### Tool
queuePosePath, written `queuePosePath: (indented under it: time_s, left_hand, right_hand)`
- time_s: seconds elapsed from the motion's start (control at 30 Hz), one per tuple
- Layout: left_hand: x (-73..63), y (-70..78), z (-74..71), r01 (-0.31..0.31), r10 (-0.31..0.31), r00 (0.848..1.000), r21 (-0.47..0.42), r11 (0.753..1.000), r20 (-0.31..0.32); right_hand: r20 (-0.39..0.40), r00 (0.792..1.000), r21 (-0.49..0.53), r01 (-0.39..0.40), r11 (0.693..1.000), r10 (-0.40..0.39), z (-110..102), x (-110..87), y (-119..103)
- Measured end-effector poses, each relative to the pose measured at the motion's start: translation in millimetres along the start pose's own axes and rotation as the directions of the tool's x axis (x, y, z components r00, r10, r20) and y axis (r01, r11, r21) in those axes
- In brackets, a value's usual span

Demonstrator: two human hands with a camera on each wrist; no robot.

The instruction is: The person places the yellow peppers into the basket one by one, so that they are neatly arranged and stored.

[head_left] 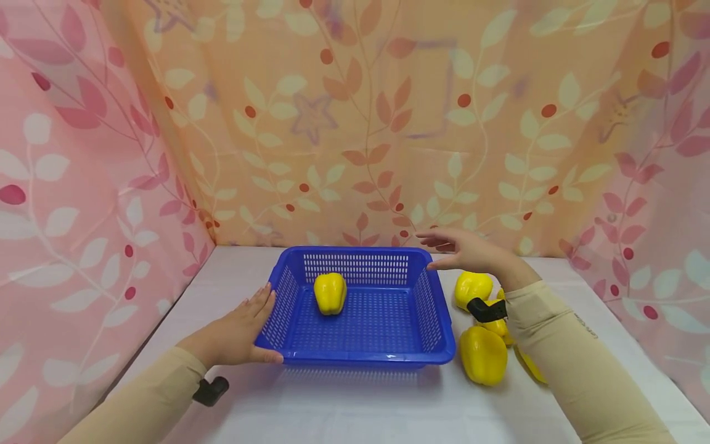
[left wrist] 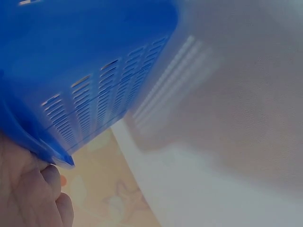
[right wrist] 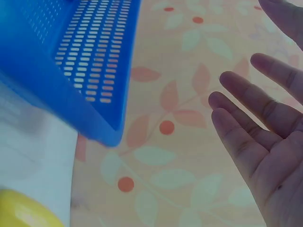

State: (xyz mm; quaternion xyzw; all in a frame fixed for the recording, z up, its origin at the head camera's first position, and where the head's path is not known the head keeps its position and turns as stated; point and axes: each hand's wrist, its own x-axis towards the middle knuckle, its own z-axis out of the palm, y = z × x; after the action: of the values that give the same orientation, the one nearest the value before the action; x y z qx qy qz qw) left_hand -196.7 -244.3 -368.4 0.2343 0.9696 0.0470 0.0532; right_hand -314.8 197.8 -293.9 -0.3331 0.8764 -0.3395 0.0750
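A blue perforated plastic basket (head_left: pixel 366 357) stands on the white tabletop, one yellow bell pepper (head_left: pixel 330 293) lying inside towards its left. My left hand (head_left: pixel 238 330) rests against the basket's left rim, fingers extended along it and thumb near the front corner. The left wrist view shows that palm (left wrist: pixel 23 189) right at the rim. Above the basket's far right corner hovers my right hand (head_left: pixel 468 253), holding nothing. Its fingers are spread in the right wrist view. Below the right forearm lie several more yellow bell peppers (head_left: pixel 484 356), some partly hidden by the sleeve.
Patterned cloth (head_left: pixel 355 123) hangs behind the table and along both sides. White cloth covers the tabletop (head_left: pixel 333 413). Each wrist carries a small black camera mount (head_left: pixel 211 391) at the cuff.
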Motion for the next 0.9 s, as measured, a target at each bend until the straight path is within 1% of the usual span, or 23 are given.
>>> queuePosePath:
  time_s: [0.1,0.2,0.37,0.47,0.57,0.7,0.9]
  left_hand:
    - [0.3,-1.0,2.1,0.003,-0.003,1.0,0.002,1.0,0.004]
    - [0.4,-1.6,3.4,0.0,0.0,1.0,-0.004,1.0,0.007]
    - [0.6,-2.4,3.4,0.007,-0.007,1.0,-0.005,1.0,0.012]
    - [0.9,-2.5,2.7,0.014,-0.014,1.0,0.001,1.0,0.014]
    - [1.3,-2.1,1.6,0.02,-0.02,1.0,-0.01,1.0,0.019]
    - [1.9,-1.1,0.6,0.023,-0.023,1.0,-0.008,1.0,0.022]
    - [1.7,0.0,0.5,0.018,-0.018,1.0,0.002,1.0,0.023]
  right_hand:
    - [-0.008,1.0,0.009,-0.015,1.0,0.015,-4,-10.8,4]
    - [-0.018,1.0,-0.004,-0.004,1.0,0.004,-9,-22.2,10]
    - [-0.044,0.999,-0.057,-0.004,0.998,0.002,-19,-41.1,17]
    - [-0.056,0.998,-0.079,-0.019,0.997,0.015,-25,-51.6,21]
    - [-0.061,0.998,-0.1,-0.041,0.994,0.035,-29,-62.3,26]
    - [-0.073,0.994,-0.134,-0.088,0.987,0.078,-31,-77.3,34]
    - [-0.093,0.992,-0.134,-0.098,0.986,0.086,-29,-97.1,46]
